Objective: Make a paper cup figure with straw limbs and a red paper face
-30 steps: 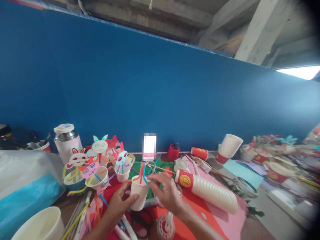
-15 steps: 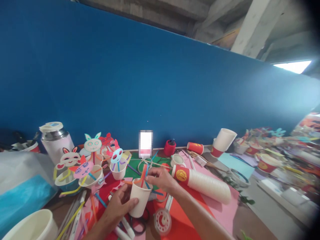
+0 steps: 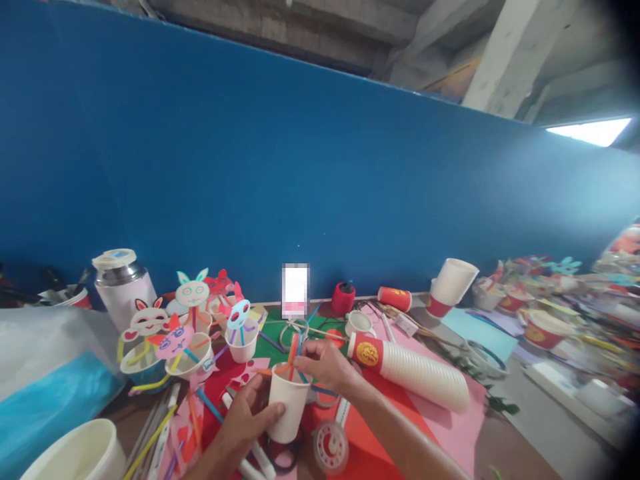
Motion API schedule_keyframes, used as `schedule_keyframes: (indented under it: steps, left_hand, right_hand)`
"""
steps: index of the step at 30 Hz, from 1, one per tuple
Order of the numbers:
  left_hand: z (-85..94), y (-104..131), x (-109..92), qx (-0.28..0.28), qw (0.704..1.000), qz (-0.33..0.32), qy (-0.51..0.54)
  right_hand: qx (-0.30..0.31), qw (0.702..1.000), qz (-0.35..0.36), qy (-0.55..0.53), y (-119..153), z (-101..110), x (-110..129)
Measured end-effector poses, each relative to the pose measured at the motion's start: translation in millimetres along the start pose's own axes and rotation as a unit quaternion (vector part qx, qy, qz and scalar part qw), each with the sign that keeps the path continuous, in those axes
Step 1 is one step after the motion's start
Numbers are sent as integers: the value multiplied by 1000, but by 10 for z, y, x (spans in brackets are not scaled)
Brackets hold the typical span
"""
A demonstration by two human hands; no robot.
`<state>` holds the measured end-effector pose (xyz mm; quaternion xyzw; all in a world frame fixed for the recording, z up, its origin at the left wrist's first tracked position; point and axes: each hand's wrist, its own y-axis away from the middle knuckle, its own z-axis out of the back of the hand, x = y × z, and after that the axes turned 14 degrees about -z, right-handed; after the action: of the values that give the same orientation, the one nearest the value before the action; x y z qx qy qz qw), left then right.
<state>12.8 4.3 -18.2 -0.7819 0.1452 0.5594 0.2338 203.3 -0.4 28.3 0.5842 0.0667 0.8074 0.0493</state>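
My left hand (image 3: 250, 417) wraps around the side of a white paper cup (image 3: 289, 410), thumb on the front. Orange and blue straw-like strips (image 3: 293, 353) stand up out of the cup, and one orange strip bends out over its left rim. At the rim, my right hand (image 3: 323, 363) pinches the upright strips between thumb and fingers. A clear tape roll (image 3: 331, 447) lies to the right of the cup. Black-handled scissors (image 3: 284, 457) are partly hidden beneath the cup. Inside the cup, the strips' lower ends cannot be seen.
Cups with paper animal faces on strips (image 3: 193, 293) stand at left, beside a thermos (image 3: 125, 287). A long stack of paper cups (image 3: 425, 377) lies at right. A pixelated upright screen (image 3: 296, 290) stands before the blue partition (image 3: 300, 147). Markers (image 3: 260, 460) lie in front.
The whole scene has shifted slightly right and down as the camera moved. Both hands keep their hold on the cup and strips, with little change between them.
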Motion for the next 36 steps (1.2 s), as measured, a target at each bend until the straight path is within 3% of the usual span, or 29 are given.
schedule_keyframes:
  steps: [4, 10, 17, 24, 30, 36]
  left_hand:
    - [15, -5, 48, -4, 1000, -2, -4]
    - [-96, 27, -125, -35, 999, 2, 0]
    - [-125, 52, -353, 20, 996, 56, 71]
    - [-86, 99, -320, 66, 984, 85, 144]
    - [-76, 87, -306, 69, 982, 82, 158]
    - [-114, 87, -342, 22, 991, 68, 112]
  right_hand:
    - [16, 1000, 0, -22, -13, 26, -27]
    - [41, 995, 13, -91, -3, 67, 4]
    - [82, 972, 9, -221, 8, 125, 46]
    - [159, 952, 26, -260, -10, 117, -7]
    - [126, 956, 32, -263, -28, 73, -9]
    - [90, 961, 25, -260, -32, 50, 10]
